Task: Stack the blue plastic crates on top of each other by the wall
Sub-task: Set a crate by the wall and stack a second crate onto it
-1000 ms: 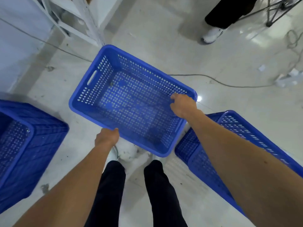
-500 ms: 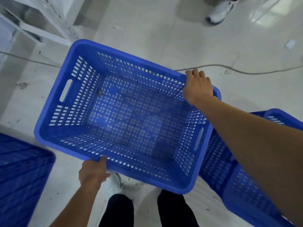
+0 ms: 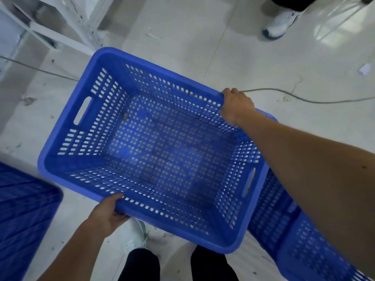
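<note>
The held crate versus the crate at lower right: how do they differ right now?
The held crate is gripped on opposite long rims by the left hand and right hand; the lower-right crate is untouched. The held crate shows whole, overlapping the lower-right crate, which is partly hidden. Both are blue, perforated and apparently empty.

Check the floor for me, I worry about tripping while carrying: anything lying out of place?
Yes: a grey cable trails loose across the floor, passing under the crate held by the left hand and right hand. Small debris lies nearby.
</note>
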A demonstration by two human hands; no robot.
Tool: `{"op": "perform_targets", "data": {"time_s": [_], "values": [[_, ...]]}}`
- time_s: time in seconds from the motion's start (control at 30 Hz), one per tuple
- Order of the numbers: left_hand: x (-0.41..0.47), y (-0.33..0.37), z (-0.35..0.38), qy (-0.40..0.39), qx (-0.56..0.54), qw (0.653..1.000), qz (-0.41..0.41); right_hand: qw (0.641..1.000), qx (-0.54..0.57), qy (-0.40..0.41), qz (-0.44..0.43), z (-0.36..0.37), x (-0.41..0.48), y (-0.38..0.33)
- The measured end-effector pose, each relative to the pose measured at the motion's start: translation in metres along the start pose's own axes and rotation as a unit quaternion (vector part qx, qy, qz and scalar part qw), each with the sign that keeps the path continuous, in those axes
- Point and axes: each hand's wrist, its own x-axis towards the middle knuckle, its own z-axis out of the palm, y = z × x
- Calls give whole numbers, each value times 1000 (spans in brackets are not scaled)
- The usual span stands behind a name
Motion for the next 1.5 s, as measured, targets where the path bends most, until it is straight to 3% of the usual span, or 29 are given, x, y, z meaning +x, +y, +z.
{"op": "perform_targets", "data": {"time_s": [0.37, 0.67, 0.77, 1.0, 1.23, 1.5], "values": [[-10, 3, -7, 15, 16, 999, 32, 995, 96, 36, 18, -21, -3, -3], [-132, 23, -49, 34, 26, 996, 80, 984, 123, 126, -19, -109, -95, -5], [-194, 43, -83, 41, 46, 993, 103, 969, 185, 162, -10, -165, -128, -43], [-314, 52, -172, 50, 1, 989, 139, 973, 140, 179, -41, -279, -192, -125], [-402, 27, -275, 92, -124, 971, 180, 963, 144, 177, -144, -362, -265, -243], [-460, -10, -412, 77, -240, 949, 187, 935, 123, 209, -259, -423, -361, -407]]}}
